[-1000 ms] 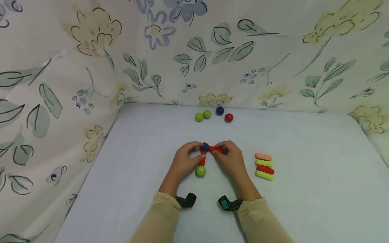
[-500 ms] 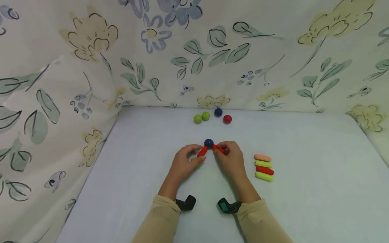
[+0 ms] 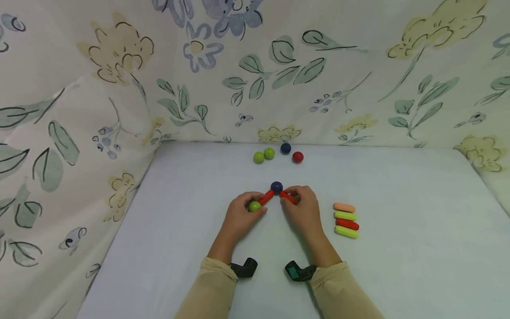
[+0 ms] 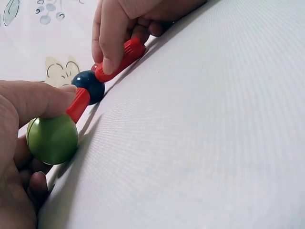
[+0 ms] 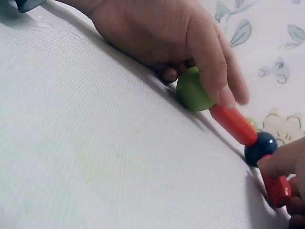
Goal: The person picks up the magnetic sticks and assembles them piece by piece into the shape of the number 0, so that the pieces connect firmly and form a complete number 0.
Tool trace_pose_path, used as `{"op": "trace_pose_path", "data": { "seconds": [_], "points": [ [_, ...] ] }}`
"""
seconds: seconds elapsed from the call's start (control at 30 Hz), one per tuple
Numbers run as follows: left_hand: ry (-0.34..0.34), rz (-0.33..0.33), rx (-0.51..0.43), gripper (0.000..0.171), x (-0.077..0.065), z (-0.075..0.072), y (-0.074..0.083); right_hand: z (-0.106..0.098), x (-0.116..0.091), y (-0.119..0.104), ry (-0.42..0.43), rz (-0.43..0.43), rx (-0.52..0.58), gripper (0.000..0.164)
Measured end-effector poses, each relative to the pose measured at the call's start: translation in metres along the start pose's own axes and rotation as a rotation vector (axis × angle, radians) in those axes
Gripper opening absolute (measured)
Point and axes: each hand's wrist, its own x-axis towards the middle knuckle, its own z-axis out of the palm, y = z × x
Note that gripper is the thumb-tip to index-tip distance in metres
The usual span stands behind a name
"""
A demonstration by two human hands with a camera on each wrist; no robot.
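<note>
Shifted since the earlier frame: blue ball point(image 3: 276, 187) toward the far edge of the counter point(image 3: 406, 212); green ball point(image 3: 254, 206) and left red rod point(image 3: 266, 197) swung leftward. Left grip point(image 3: 240, 216) curls round the green ball; right grip point(image 3: 302, 207) pinches the right red rod point(image 4: 128, 57). Uneven pulling could part the joints.

Vs 1 sec ago, head view: blue ball point(image 3: 276, 187) has gone slightly up & to the rt of frame, green ball point(image 3: 254, 206) up & left. L red stick point(image 3: 266, 197) swung from near-vert. to diag.; R red stick point(image 4: 127, 59) tipped steeper, down-rt. My L hand point(image 3: 240, 216) quit the blue ball, now grips the green.
</note>
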Motion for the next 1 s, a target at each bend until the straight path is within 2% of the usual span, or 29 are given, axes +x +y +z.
{"op": "trace_pose_path", "data": {
  "seconds": [0.23,0.5,0.77,1.0],
  "points": [
    [-0.017,-0.038,0.001,0.027,-0.0025,0.0026,-0.0021,-0.0022,-0.0032,0.0016,-0.062,0.012,-0.02,0.028],
    [0.009,0.002,-0.022,0.024,0.0001,0.0015,-0.0021,-0.0041,-0.0016,0.0001,-0.089,0.017,0.012,0.032],
    [-0.001,-0.027,-0.03,0.023,-0.0018,0.0036,-0.0032,-0.0045,-0.0046,0.0029,-0.105,0.066,0.03,0.029],
    [0.004,-0.028,-0.033,0.024,-0.0006,0.0016,0.0003,-0.0057,-0.0015,-0.001,-0.102,0.061,0.066,0.029]
  ]
}}
